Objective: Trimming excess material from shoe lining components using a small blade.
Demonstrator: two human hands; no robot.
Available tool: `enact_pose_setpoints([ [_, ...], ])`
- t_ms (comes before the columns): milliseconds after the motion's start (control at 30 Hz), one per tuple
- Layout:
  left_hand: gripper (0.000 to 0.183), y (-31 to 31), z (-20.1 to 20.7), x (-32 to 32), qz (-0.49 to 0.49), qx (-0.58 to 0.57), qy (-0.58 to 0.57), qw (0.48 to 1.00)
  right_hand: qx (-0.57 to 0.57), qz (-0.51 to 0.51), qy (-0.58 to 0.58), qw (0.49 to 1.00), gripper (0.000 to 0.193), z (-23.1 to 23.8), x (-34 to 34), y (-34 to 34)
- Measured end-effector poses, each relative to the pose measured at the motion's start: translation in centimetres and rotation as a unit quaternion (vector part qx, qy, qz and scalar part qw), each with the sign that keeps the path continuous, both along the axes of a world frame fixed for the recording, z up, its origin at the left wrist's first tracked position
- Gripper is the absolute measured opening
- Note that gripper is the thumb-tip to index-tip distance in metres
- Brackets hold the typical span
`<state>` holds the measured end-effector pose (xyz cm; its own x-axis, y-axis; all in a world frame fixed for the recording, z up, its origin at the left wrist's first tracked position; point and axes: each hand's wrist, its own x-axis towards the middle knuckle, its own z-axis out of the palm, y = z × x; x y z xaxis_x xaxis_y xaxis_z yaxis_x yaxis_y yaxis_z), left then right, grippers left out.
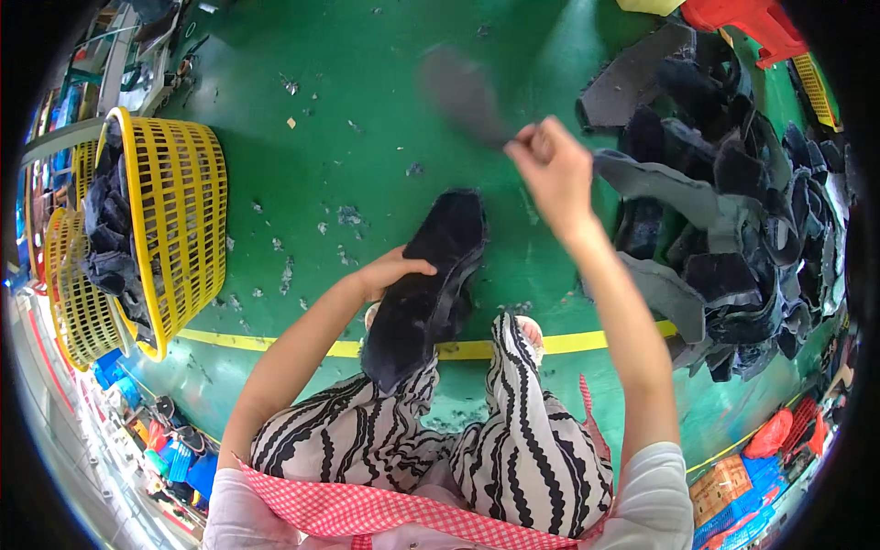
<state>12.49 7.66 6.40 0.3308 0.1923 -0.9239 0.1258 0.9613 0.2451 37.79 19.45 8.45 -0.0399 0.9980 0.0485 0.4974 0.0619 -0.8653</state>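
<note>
My left hand [392, 273] is closed on a thick stack of dark navy, insole-shaped pieces [423, 289], thumb on top. The stack stands tilted over my left knee and the floor. Out in front, my right hand [556, 174] pinches the narrow end of a single dark grey insole-shaped piece [456, 96], blurred by motion. That piece hangs apart from the stack, farther from me. To the right of my right arm lies a large heap of dark and grey cut pieces [683, 197], some curved and strip-like.
A yellow plastic basket [188, 197] of dark scraps stands on the left, with another yellow basket [78, 284] behind it. Small grey scraps dot the green floor [321, 119]. A red plastic stool [747, 27] is at the far right. A yellow line [577, 342] crosses the floor.
</note>
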Motion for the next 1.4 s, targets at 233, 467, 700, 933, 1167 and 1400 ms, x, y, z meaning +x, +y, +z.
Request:
enact_pose_setpoints([
  [233,0.053,2.5,2.1,-0.7,0.268,-0.134,-0.223,0.927,-0.076,0.233,0.14,0.959,0.024,1.3,-5.4,-13.4],
  [467,0.057,1.1,1.9,-2.1,0.09,0.031,-0.084,0.992,-0.467,-0.015,0.328,0.821,0.04,0.8,-1.9,-13.1],
  [700,0.054,0.8,3.1,-1.6,0.079,0.036,-0.061,0.994,-0.562,0.07,0.392,0.725,0.046,-1.3,-1.9,-10.6],
  [933,0.053,0.8,2.6,-2.4,0.069,0.028,-0.03,0.997,-0.341,-0.007,0.247,0.907,0.04,-1.1,-2.4,-10.2],
  [1167,0.049,0.4,1.3,-2.1,0.008,0.061,0.03,0.998,0.082,0.061,-0.31,0.945,0.032,-5.7,0.0,-7.3],
  [1400,0.047,0.4,2.0,-2.0,0.013,0.038,0.064,0.997,0.105,0.097,-0.219,0.965,0.033,-5.8,-0.3,-7.0],
])
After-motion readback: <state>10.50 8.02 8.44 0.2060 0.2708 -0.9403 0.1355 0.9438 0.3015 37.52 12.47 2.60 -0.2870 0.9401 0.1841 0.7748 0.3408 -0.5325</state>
